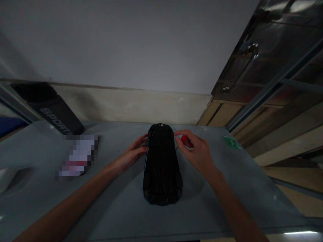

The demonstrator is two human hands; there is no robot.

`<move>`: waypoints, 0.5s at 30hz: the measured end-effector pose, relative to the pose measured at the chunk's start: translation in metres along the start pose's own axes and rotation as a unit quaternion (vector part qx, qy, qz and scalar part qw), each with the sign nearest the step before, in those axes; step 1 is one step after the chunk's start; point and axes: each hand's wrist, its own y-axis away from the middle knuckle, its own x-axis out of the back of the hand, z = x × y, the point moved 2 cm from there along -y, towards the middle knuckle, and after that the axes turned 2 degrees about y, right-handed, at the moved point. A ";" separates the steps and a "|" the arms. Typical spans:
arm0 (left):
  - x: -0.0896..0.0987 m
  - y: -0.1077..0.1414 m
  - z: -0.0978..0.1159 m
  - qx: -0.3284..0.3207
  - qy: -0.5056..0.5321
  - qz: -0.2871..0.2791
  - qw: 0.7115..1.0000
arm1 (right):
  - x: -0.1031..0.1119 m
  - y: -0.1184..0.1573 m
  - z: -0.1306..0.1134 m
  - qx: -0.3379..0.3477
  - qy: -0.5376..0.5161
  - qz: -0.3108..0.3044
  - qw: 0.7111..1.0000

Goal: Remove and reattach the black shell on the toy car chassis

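A black toy car (163, 161) lies upside down on the grey table, its underside up and one end towards the wall. My left hand (137, 148) grips the car's left edge near the far end, with some fingertips hidden behind it. At the right edge, my right hand (195, 148) is closed around a small red-handled screwdriver (185, 139). Its fingertips are close to the far right wheel area; the fingers cover most of the tool, and whether its tip touches the car cannot be made out.
On the grey table (113, 208), a black box (60, 114) marked SPORTS leans at the back left. Nearer is a blurred-out flat item (78, 156), with a white object (7, 178) at the left edge. Green crumpled plastic (232, 142) lies right. A wall (131, 104) stands behind.
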 end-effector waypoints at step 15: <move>0.004 0.002 -0.003 -0.001 0.006 -0.011 1.000 | -0.001 0.001 0.004 0.026 0.008 -0.004 1.000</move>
